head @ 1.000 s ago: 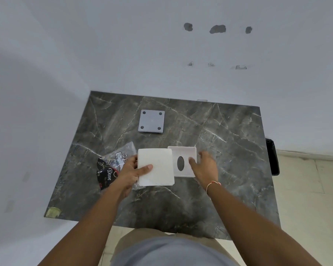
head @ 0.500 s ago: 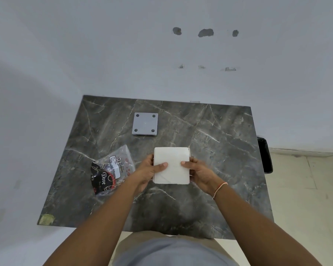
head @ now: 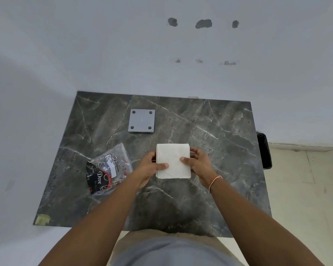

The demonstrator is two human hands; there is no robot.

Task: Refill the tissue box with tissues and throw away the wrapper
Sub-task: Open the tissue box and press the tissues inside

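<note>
The dark grey marble-patterned desk [head: 210, 131] stands pushed into a corner, its far edge and left edge against pale walls; its right edge is free, with cream floor tiles beyond, and a black bin [head: 264, 150] sits just off that right edge. The near edge runs in front of the person's body. Bare desk surface lies open to the right of the hands and along the far right part, and also in front of the forearms.

A square stack of white tissues [head: 173, 160] lies flat near the middle of the desk, held from both sides. The left hand [head: 150, 167] grips its left edge, thumb laid across the top near the lower left corner, fingers hidden beneath or behind. The right hand [head: 197, 164] grips the right edge, thumb on top, fingers curled round the far side; an orange thread band sits on that wrist. Both forearms reach forward, converging on the stack.

A crumpled clear plastic wrapper with black and red print [head: 108, 169] lies just left of the left hand. A flat grey square panel with four dark dots [head: 141, 120] lies farther back, well apart from the stack. Whether the tissue box sits under the stack cannot be told
</note>
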